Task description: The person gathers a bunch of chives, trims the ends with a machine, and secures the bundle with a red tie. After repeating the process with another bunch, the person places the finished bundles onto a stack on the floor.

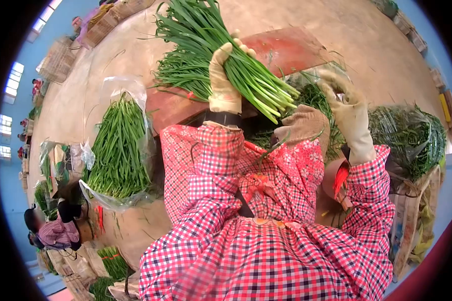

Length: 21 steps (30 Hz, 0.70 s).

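Note:
My left hand, in a pale glove, is closed round a thick bunch of long green stalks. The pale stalk ends point down to the right and the leaves fan out at the upper left. More green stalks lie behind it on a red board. On the right, my gloved right hand is raised with its fingers curved and apart, near loose greens on clear plastic. Nothing shows clearly in its grasp. A brown cloth lies over my knee, and red strips hang below my right wrist.
A plastic bag of stalks stands on the left, and a large wrapped pile of greens on the right. A person sits at the far left. Crates and further bundles line the floor's edges.

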Available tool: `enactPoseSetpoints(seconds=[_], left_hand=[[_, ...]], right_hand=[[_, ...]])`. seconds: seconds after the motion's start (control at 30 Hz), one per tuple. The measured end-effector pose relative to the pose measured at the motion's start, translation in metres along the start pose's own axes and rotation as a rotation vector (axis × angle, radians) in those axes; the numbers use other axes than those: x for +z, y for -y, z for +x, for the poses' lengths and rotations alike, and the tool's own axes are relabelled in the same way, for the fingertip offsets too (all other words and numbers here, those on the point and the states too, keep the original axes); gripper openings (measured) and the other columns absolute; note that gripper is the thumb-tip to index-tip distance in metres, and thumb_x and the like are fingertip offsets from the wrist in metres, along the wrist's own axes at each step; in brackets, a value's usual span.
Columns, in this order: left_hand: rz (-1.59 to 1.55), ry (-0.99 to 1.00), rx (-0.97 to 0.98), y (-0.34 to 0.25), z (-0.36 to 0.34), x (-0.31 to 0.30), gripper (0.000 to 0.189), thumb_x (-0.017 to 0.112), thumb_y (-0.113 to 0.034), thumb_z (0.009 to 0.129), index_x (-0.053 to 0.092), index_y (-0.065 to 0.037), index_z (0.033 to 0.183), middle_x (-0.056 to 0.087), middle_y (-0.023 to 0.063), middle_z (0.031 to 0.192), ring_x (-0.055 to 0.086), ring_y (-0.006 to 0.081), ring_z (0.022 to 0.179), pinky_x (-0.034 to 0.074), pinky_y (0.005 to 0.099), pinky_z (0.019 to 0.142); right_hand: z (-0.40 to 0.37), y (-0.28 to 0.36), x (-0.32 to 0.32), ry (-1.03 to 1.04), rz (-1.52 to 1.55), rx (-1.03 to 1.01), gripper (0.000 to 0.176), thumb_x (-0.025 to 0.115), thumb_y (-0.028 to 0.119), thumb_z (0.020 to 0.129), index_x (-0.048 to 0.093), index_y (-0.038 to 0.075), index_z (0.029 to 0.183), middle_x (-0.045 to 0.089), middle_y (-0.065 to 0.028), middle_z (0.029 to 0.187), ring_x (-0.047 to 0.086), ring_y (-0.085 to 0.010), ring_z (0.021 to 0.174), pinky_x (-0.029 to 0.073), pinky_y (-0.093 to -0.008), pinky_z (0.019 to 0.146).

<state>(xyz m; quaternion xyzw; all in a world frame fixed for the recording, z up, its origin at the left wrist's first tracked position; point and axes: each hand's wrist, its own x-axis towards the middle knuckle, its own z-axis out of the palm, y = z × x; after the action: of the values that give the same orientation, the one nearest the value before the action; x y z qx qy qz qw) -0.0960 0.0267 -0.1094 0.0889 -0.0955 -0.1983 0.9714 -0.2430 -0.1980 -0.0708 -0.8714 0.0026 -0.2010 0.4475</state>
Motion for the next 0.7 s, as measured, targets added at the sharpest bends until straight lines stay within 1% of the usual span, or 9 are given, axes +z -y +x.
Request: enactPoseSetpoints(seconds=[0.1, 0.2, 0.23, 0.33, 0.37, 0.47, 0.5, 0.63, 0.7], left_hand=[[0.117, 0.001, 0.001, 0.006, -0.006, 0.008, 0.039, 0.064, -0.008, 0.085, 0.055, 0.000, 0.121, 0.066, 0.0059, 0.089, 0.066, 0.0208, 0.080, 0.058, 0.0366, 0.077], [0.224, -0.061, 0.032, 0.011, -0.010, 0.016, 0.040, 0.064, -0.008, 0.086, 0.054, 0.000, 0.123, 0.066, 0.0068, 0.090, 0.066, 0.0219, 0.079, 0.058, 0.0371, 0.075], [0.234, -0.056, 0.028, 0.011, -0.009, 0.014, 0.040, 0.064, -0.009, 0.087, 0.054, 0.000, 0.124, 0.066, 0.0075, 0.089, 0.066, 0.0219, 0.079, 0.058, 0.0372, 0.073], [0.308, -0.046, 0.039, 0.010, -0.011, 0.012, 0.040, 0.062, -0.008, 0.088, 0.053, 0.001, 0.125, 0.065, 0.0085, 0.089, 0.066, 0.0219, 0.079, 0.058, 0.0372, 0.073], [0.294, -0.061, 0.047, 0.010, -0.013, 0.014, 0.040, 0.062, -0.009, 0.088, 0.053, 0.002, 0.126, 0.065, 0.0087, 0.090, 0.066, 0.0220, 0.079, 0.058, 0.0363, 0.072], [0.232, -0.115, 0.055, 0.009, -0.011, 0.003, 0.039, 0.061, -0.008, 0.088, 0.053, 0.001, 0.125, 0.064, 0.0080, 0.090, 0.066, 0.0221, 0.078, 0.058, 0.0354, 0.072], [0.269, -0.128, 0.035, 0.007, -0.010, -0.002, 0.039, 0.062, -0.008, 0.087, 0.054, 0.001, 0.124, 0.064, 0.0071, 0.090, 0.066, 0.0217, 0.078, 0.058, 0.0349, 0.071], [0.270, -0.141, 0.057, 0.004, -0.009, -0.002, 0.042, 0.065, -0.008, 0.084, 0.054, 0.001, 0.123, 0.063, 0.0061, 0.091, 0.066, 0.0215, 0.077, 0.058, 0.0347, 0.067], [0.291, -0.111, 0.059, 0.004, -0.012, 0.001, 0.039, 0.064, -0.008, 0.084, 0.055, 0.000, 0.122, 0.065, 0.0053, 0.088, 0.066, 0.0208, 0.079, 0.058, 0.0355, 0.074]], right_hand=[[0.022, 0.048, 0.012, 0.039, 0.174, -0.049, 0.030, 0.068, 0.014, 0.089, 0.066, 0.008, 0.118, 0.071, -0.0056, 0.100, 0.065, -0.0102, 0.084, 0.052, -0.0248, 0.076], [0.034, 0.067, 0.029, 0.078, 0.117, -0.131, 0.031, 0.069, 0.015, 0.088, 0.066, 0.008, 0.118, 0.071, -0.0056, 0.096, 0.065, -0.0106, 0.079, 0.052, -0.0248, 0.069], [0.037, 0.064, 0.038, 0.089, 0.118, -0.188, 0.031, 0.071, 0.013, 0.085, 0.067, 0.008, 0.115, 0.071, -0.0057, 0.090, 0.065, -0.0104, 0.075, 0.051, -0.0247, 0.063], [0.037, 0.065, 0.051, 0.119, -0.166, -0.283, 0.031, 0.072, 0.010, 0.082, 0.066, 0.009, 0.113, 0.070, -0.0062, 0.085, 0.064, -0.0101, 0.070, 0.050, -0.0244, 0.060], [0.037, 0.060, 0.054, 0.094, -0.149, -0.276, 0.034, 0.072, 0.006, 0.080, 0.065, 0.010, 0.113, 0.067, -0.0057, 0.081, 0.062, -0.0101, 0.066, 0.049, -0.0241, 0.060], [0.035, 0.060, 0.057, 0.070, 0.098, -0.070, 0.033, 0.068, 0.003, 0.083, 0.064, 0.008, 0.115, 0.065, -0.0037, 0.078, 0.060, -0.0078, 0.066, 0.048, -0.0229, 0.059], [0.036, 0.056, 0.058, 0.087, 0.263, 0.014, 0.031, 0.065, 0.001, 0.085, 0.063, 0.004, 0.116, 0.063, -0.0007, 0.075, 0.060, -0.0057, 0.068, 0.048, -0.0209, 0.061], [0.030, 0.068, 0.049, 0.097, 0.577, 0.218, 0.032, 0.062, 0.003, 0.089, 0.058, 0.000, 0.120, 0.062, 0.0010, 0.080, 0.060, -0.0051, 0.070, 0.048, -0.0188, 0.062], [0.027, 0.060, 0.043, 0.158, 0.664, 0.313, 0.031, 0.062, 0.006, 0.090, 0.058, 0.000, 0.120, 0.063, 0.0006, 0.081, 0.060, -0.0055, 0.070, 0.049, -0.0186, 0.062]])
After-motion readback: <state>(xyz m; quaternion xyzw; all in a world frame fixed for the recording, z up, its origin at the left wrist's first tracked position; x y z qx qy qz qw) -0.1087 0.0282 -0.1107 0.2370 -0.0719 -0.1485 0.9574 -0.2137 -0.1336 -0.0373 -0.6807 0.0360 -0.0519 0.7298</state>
